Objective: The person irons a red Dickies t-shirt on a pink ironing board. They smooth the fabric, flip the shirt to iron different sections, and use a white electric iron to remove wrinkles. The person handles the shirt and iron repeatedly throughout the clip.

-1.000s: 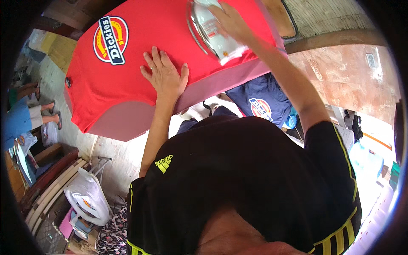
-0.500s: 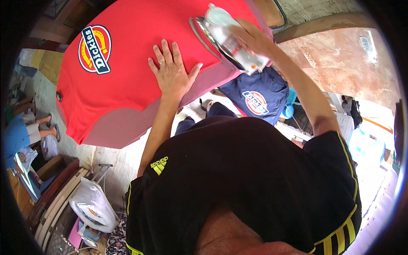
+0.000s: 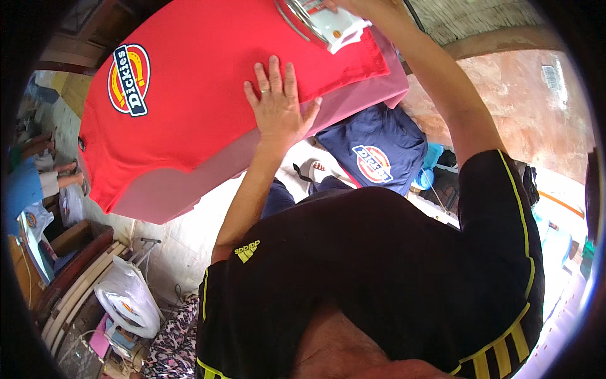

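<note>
A red T-shirt (image 3: 196, 95) with a round printed badge lies spread over an ironing board (image 3: 170, 196) with a dusky pink cover. My left hand (image 3: 276, 104) rests flat on the shirt near its close edge, fingers stretched out, a ring on one of them. At the far side, my right hand (image 3: 360, 7) grips a white clothes iron (image 3: 331, 28) with a shiny metal rim. The top of the picture cuts off part of the iron and of that hand. The iron is over the shirt's far right part, close to the hem.
A navy T-shirt (image 3: 341, 142) with a similar badge hangs below the board's right end. At lower left are a white plastic bag (image 3: 129, 297) and stacked boards (image 3: 76, 290). Another person's legs (image 3: 66, 177) show at far left. A reddish panel (image 3: 486, 95) stands at right.
My right hand has pushed the iron away from me, from the shirt's near right edge to the far side. The shirt's right hem now shows. My left hand appears slightly farther right.
</note>
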Motion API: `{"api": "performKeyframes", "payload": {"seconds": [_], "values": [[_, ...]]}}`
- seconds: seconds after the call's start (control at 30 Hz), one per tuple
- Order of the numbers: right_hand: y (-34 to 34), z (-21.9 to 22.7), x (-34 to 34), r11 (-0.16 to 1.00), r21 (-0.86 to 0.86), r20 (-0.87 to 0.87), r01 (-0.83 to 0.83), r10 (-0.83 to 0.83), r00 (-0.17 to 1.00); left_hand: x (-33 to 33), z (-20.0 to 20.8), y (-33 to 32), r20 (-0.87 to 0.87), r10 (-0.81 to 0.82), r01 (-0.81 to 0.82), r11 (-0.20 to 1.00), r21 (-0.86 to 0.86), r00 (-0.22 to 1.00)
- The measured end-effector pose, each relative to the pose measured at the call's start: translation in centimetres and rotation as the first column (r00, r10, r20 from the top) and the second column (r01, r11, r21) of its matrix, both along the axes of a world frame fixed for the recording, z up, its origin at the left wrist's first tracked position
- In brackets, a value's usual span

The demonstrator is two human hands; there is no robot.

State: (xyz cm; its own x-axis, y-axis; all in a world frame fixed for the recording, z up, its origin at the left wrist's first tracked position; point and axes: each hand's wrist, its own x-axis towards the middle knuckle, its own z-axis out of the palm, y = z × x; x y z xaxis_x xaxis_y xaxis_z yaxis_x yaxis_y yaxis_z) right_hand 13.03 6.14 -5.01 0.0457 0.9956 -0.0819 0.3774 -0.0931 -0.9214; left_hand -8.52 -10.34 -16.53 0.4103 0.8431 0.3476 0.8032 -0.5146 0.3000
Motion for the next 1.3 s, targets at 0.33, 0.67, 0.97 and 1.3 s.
{"api": "performKeyframes", "payload": {"seconds": [0.33,0.67,0.97,1.3], "values": [[-5.2,-5.4,6.1,0.005,0.623,0.766,-0.782,-0.208,0.609,1.9,-0.5,-1.5,-0.109,0.138,-0.132,0.990,0.058,0.984],[-17.5,-2.5,5.7,0.996,0.091,0.275,-0.010,-0.016,0.961,2.6,0.7,-1.1,-0.125,0.125,-0.121,0.992,0.042,0.984],[-0.9,2.1,2.0,0.994,0.090,0.109,-0.057,0.047,0.993,2.5,2.3,-0.5,-0.106,0.089,-0.095,0.994,-0.054,0.990],[9.0,0.7,4.8,0.975,0.067,0.250,-0.212,0.189,0.950,3.6,1.7,5.8,-0.086,0.139,-0.135,0.990,0.046,0.987]]}}
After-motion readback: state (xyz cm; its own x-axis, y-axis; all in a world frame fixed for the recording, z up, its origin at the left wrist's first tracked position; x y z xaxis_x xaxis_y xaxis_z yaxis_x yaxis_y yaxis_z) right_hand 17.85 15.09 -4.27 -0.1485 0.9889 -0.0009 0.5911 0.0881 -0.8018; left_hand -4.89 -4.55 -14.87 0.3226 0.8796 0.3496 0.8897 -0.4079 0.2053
